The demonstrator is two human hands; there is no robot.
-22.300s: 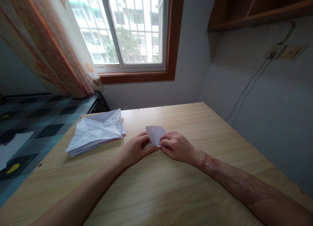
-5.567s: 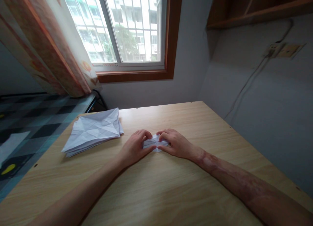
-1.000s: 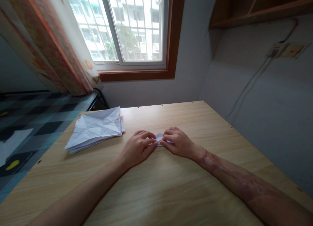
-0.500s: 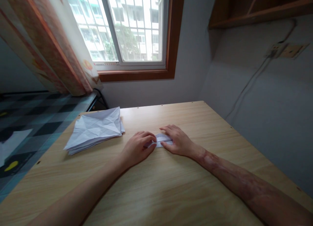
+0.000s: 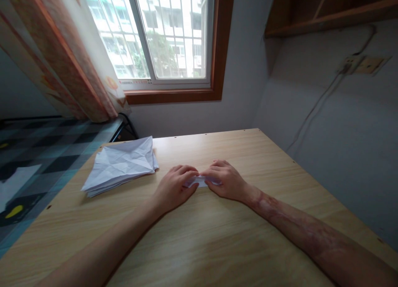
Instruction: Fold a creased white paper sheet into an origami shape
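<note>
A small folded piece of white paper (image 5: pixel 201 182) lies on the wooden table (image 5: pixel 199 237), showing between my two hands. My left hand (image 5: pixel 178 184) curls over its left end, thumb on the near side and fingers on the far side. The right end is under my right hand (image 5: pixel 224 179), whose thumb and fingers close around it in the same way. The fingertips of both hands nearly meet along the far edge of the paper. Both ends of the paper are hidden by my hands.
A stack of creased white paper sheets (image 5: pixel 124 162) lies on the table's left side. Left of the table is a checked bed cover (image 5: pixel 71 133) with a white sheet (image 5: pixel 18 181) on it. A window (image 5: pixel 177 34) and wall are beyond; a cord (image 5: pixel 314 109) hangs at right.
My right fingers have come down and in toward my left fingertips, closing on the paper's far edge. Less of the paper shows now. My left hand has hardly moved.
</note>
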